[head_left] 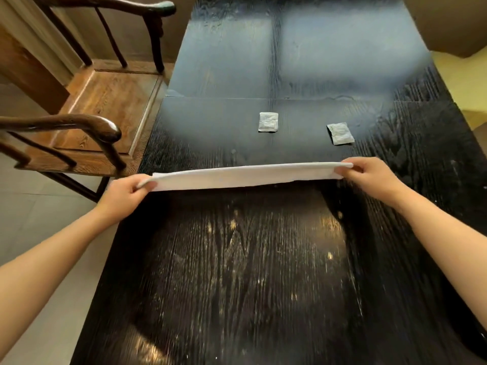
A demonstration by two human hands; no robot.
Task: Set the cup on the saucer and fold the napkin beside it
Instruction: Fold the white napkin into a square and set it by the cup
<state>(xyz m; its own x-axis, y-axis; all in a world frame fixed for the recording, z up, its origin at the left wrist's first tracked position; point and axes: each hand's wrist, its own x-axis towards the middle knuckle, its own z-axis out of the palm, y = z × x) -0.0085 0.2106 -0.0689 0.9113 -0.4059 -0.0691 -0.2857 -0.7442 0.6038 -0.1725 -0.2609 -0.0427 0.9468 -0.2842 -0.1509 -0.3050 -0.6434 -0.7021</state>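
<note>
- Head view: I have the white napkin stretched out flat above the dark wooden table, one end in each hand, at mid-table and clear of the surface as far as I can judge.
- Head view, grip: my left hand is pinched closed on the napkin's left end, thumb on top; my right hand is pinched closed on the right end, fingertips over the edge.
- Head view, handling: I judge the napkin light and limp. It holds its line only because I keep it taut, and it sags slightly toward the middle. The corners are the place to hold it; a grip at mid-span would let both ends droop. No risk of breakage, little of slipping.
- Head view, appearance: plain white, seen nearly edge-on as a long narrow band, apparently doubled over already, since layered edges show at both ends.
- Head view, surroundings: two small grey sachets lie on the table beyond the napkin, well apart from it. A wooden armchair stands at the table's left side. I see no cup or saucer anywhere in frame.
</note>
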